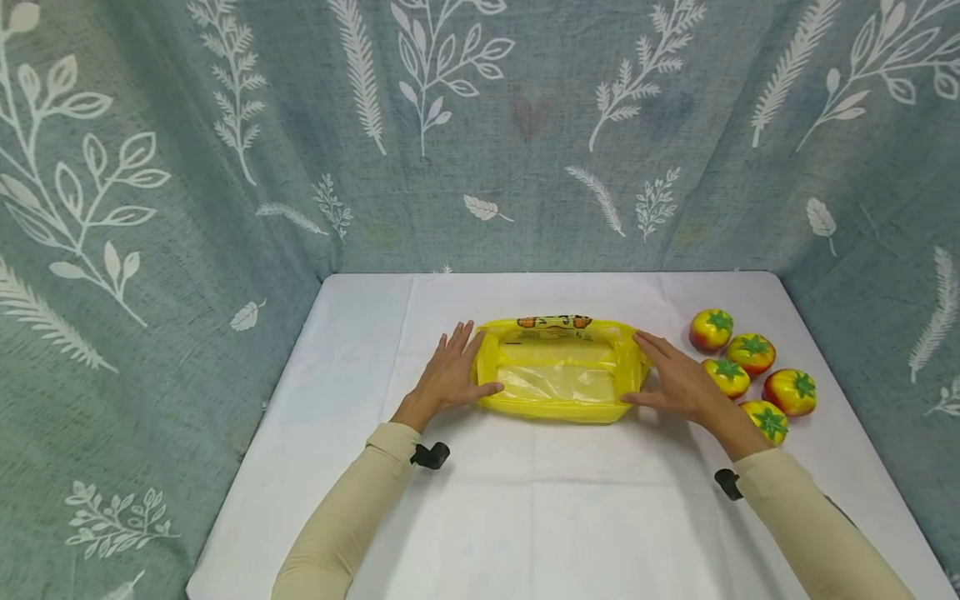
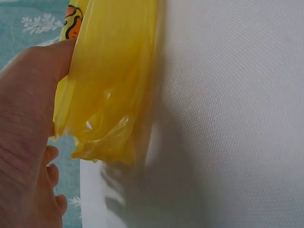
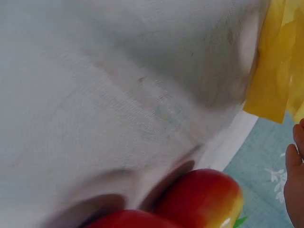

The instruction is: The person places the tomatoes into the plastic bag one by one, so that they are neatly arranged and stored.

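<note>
A yellow plastic bag (image 1: pixel 555 410) stands low on the table with its wide mouth facing up and a printed pattern along its far rim. My left hand (image 1: pixel 444 373) lies against the bag's left end, fingers spread and straight, its thumb on the near left corner. At the opposite end, my right hand (image 1: pixel 684 379) touches the bag with extended fingers along the far corner and the thumb at the near rim. In the left wrist view, the bag's thin wall (image 2: pixel 114 61) hangs beside the thumb. Only part of the right hand (image 3: pixel 295 180) shows in the right wrist view.
Several red-and-yellow tomato-like fruits with green star-shaped tops, one of them a fruit (image 1: pixel 791 392) at the outer right, lie beside the right hand and forearm. A white cloth covers the table (image 1: pixel 600 517). Green leaf-patterned curtains (image 1: pixel 480 167) surround its back and sides.
</note>
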Motion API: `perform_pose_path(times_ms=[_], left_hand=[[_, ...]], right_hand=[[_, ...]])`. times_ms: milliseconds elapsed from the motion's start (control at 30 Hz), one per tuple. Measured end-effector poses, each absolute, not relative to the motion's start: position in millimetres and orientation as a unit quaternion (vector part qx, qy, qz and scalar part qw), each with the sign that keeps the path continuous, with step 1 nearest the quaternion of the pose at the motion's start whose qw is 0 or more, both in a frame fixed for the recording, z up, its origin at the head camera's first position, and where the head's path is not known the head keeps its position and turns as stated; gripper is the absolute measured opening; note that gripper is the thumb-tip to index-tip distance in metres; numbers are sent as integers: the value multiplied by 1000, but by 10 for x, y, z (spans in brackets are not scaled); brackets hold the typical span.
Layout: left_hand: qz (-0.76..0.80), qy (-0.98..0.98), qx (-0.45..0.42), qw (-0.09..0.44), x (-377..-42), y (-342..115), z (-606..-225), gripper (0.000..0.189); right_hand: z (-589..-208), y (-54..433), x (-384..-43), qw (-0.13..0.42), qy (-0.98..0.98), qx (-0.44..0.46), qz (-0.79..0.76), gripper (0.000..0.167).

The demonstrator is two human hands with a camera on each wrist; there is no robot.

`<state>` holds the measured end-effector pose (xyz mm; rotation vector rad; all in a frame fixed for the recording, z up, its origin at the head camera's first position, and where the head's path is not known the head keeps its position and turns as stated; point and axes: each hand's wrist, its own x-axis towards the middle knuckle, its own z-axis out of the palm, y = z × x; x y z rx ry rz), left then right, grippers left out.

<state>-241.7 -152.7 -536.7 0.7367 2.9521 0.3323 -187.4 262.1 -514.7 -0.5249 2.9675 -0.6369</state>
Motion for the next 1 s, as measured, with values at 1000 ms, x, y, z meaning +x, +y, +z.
perform_pose_path(times_ms=[1000], left_hand=[[122,962,231,75,-2428,-1527,-5375,119]], right_hand=[[-5052,3385,-1403,-35,952,13,-305,113]])
